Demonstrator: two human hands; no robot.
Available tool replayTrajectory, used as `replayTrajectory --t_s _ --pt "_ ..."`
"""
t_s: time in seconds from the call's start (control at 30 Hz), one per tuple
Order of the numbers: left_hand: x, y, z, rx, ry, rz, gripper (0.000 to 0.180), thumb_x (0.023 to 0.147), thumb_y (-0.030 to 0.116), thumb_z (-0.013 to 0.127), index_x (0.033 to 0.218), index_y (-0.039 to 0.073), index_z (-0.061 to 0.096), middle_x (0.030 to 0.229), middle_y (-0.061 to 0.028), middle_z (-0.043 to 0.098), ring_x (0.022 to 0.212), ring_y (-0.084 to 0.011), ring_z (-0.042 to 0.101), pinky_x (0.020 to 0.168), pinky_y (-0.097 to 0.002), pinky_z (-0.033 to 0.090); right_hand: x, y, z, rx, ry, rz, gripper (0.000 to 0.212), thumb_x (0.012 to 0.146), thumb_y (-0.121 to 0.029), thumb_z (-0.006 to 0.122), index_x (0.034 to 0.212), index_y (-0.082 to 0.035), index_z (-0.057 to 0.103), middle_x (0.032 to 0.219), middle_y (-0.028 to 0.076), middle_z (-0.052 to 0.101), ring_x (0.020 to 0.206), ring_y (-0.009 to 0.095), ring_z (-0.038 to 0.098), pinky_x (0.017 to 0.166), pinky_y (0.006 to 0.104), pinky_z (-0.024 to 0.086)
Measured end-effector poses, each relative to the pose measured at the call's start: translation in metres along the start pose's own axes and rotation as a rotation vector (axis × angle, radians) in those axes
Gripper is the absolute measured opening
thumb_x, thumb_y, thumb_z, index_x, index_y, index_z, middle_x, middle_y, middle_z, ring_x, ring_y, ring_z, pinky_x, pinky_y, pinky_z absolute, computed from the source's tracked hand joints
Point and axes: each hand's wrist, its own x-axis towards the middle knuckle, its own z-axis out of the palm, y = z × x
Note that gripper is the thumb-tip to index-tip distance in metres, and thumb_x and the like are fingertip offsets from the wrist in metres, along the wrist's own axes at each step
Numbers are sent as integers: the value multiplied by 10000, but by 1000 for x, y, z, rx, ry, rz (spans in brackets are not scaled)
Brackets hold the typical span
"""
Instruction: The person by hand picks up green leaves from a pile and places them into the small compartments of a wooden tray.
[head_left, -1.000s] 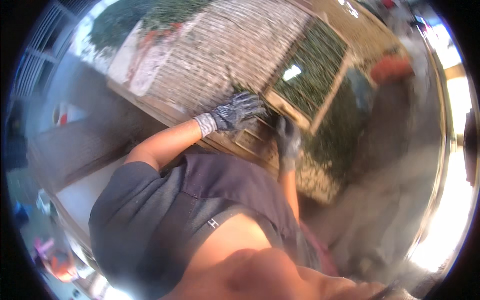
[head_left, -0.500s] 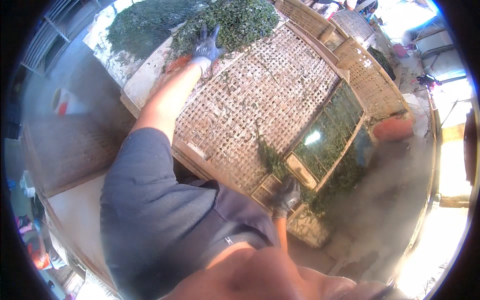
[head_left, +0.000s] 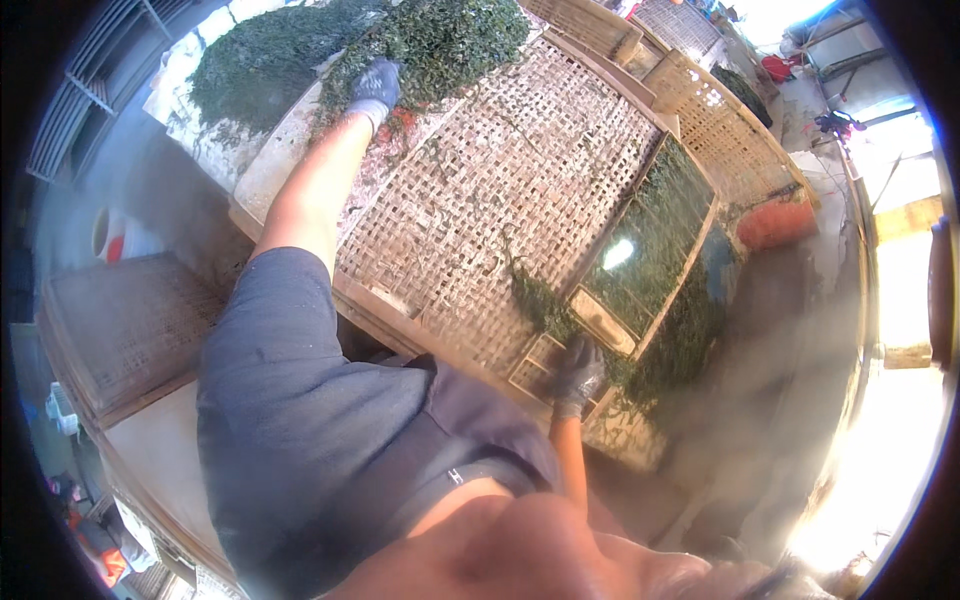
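My left hand (head_left: 375, 88), in a grey-blue glove, is at the near edge of a heap of dark green, leaf-like shreds (head_left: 440, 45). Its fingers are bent down into the heap and partly hidden. Below and to the right, my dark-gloved right hand (head_left: 578, 375) closes over the near end of a narrow wooden frame (head_left: 540, 362). A glossy pane (head_left: 655, 235) in the frame reflects a bright spot, with green shreds showing there. Between my hands lies a woven slatted tray (head_left: 480, 200) with scattered green strands.
A second green heap (head_left: 265, 65) spreads at the far left. More shreds (head_left: 680, 350) lie right of the frame. Another woven tray (head_left: 725, 130) and a reddish roll-shaped object (head_left: 777, 225) are farther right. A wooden-edged screen (head_left: 135, 310) stands at left.
My left hand's spread fingers have bent down into the green heap, and the hand has drawn slightly nearer. My right hand stays at the frame's near end. The whole view has shifted slightly.
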Motion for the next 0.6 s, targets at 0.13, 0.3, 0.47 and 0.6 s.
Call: replayTrajectory --t_s 0.13,0.3,0.47,0.6 --pt "47 33 -23 -344 -140 -165 234 897 250 768 1123 195 795 979 -109 792 898 -235 729 871 -382 559 -3 19 -2 -42 56 102 280 1001 -232 624 1170 -16 681 1120 225 715 1015 428 680 884 511 549" --pt "69 -44 -86 -442 91 -192 318 856 239 765 1152 126 783 1020 -93 783 910 -207 718 865 -382 543 -1 18 14 13 70 16 303 1033 -270 568 1198 -37 670 1087 243 688 998 454 645 869 542 521" --pt "48 -22 -145 -533 101 -160 329 921 224 654 1209 94 746 1086 -105 768 953 -219 724 886 -379 563 -6 15 0 18 46 22 321 1046 -291 551 1229 -56 669 1108 239 683 1007 457 643 864 544 524" --pt "24 12 -204 -927 153 -47 343 991 208 542 1258 76 712 1139 -115 754 989 -233 729 897 -370 583 -1 24 3 75 61 -2 315 1039 -283 563 1182 -43 709 1074 247 711 978 448 669 850 528 535"
